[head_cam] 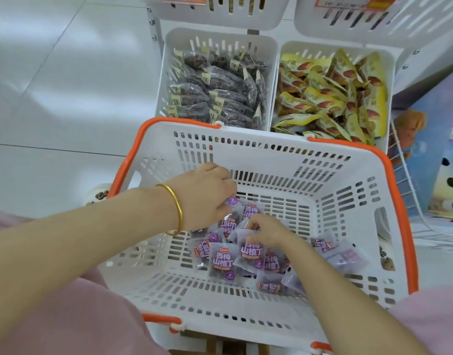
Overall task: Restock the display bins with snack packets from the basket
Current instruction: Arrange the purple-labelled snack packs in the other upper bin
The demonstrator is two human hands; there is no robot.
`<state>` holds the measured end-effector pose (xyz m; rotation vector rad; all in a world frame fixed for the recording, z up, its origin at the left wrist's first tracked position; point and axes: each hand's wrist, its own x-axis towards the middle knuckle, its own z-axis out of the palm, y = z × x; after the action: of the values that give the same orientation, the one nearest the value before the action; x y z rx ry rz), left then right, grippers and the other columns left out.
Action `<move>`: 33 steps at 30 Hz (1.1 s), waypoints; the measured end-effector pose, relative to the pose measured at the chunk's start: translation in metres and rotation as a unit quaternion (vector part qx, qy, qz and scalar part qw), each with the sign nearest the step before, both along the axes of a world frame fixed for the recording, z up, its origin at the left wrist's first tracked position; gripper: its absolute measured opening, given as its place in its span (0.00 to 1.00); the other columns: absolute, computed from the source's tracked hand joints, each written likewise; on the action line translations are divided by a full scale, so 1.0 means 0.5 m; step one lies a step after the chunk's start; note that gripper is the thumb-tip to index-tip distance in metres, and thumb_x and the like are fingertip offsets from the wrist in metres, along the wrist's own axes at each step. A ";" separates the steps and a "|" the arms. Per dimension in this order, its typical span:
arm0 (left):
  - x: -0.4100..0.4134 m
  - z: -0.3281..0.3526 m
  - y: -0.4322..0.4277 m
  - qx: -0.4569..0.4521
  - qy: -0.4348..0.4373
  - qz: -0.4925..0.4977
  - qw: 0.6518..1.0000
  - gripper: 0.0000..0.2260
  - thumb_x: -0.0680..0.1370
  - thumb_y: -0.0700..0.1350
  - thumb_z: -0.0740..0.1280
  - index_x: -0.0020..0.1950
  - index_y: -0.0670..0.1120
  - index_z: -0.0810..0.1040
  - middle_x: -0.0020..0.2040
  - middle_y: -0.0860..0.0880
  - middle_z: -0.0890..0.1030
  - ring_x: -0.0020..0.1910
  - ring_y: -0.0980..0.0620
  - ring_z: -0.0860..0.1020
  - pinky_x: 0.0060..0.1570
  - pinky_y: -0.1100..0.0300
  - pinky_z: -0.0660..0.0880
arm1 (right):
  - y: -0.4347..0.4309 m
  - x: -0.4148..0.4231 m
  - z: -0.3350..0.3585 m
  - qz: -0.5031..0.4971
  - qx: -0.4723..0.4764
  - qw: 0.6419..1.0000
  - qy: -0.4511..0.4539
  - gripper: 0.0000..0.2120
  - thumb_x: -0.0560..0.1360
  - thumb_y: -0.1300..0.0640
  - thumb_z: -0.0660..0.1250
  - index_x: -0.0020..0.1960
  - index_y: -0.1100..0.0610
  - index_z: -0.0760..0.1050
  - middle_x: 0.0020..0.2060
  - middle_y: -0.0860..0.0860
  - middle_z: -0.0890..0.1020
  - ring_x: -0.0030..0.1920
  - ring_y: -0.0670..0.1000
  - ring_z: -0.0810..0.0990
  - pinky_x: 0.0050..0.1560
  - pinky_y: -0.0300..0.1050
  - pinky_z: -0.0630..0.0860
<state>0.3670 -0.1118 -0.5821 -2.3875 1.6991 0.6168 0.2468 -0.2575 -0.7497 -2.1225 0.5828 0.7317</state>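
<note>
The left hand (207,198) and right hand (266,231) each pinch purple packets (224,262) in the basket (271,139); the bins (217,37) sit just above, mid-frame.

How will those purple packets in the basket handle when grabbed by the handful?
Probably light and floppy: the purple packets are small film pouches heaped loosely. Likely slippery, as the film looks smooth; a few may slide out.

Purple packets (224,262) read 西梅山楂丁 — yellow packets (320,96) show 中, rest unreadable
</note>
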 end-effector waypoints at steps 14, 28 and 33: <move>0.011 0.045 -0.085 -0.143 0.346 0.340 0.863 0.25 0.74 0.55 0.68 0.64 0.40 0.70 0.52 0.42 0.76 0.51 0.45 0.75 0.54 0.53 0.72 | -0.089 -0.006 0.326 -0.288 0.368 0.842 -0.269 0.12 0.64 0.60 0.71 0.44 0.61 0.72 0.33 0.51 0.81 0.32 0.47 0.78 0.35 0.40 0.77; 0.011 0.124 -0.110 -0.313 0.571 0.329 0.684 0.06 0.80 0.48 0.61 0.52 0.49 0.77 0.36 0.51 0.80 0.30 0.55 0.77 0.31 0.60 0.79 | -0.125 0.001 0.548 -0.163 0.127 0.911 -0.357 0.02 0.73 0.64 0.68 0.44 0.60 0.76 0.37 0.54 0.78 0.36 0.50 0.78 0.38 0.42 0.79; 0.016 0.132 -0.109 -0.283 0.572 0.274 0.720 0.21 0.72 0.58 0.70 0.59 0.46 0.75 0.48 0.46 0.83 0.46 0.52 0.82 0.47 0.51 0.80 | -0.111 0.005 0.531 -0.201 0.094 0.884 -0.412 0.03 0.71 0.63 0.70 0.41 0.57 0.77 0.36 0.56 0.77 0.35 0.51 0.76 0.37 0.45 0.76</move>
<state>0.3750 -0.1665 -0.5159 -3.2598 1.4990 2.3896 0.2492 -0.3131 -0.4840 -1.8109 0.4212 -0.3457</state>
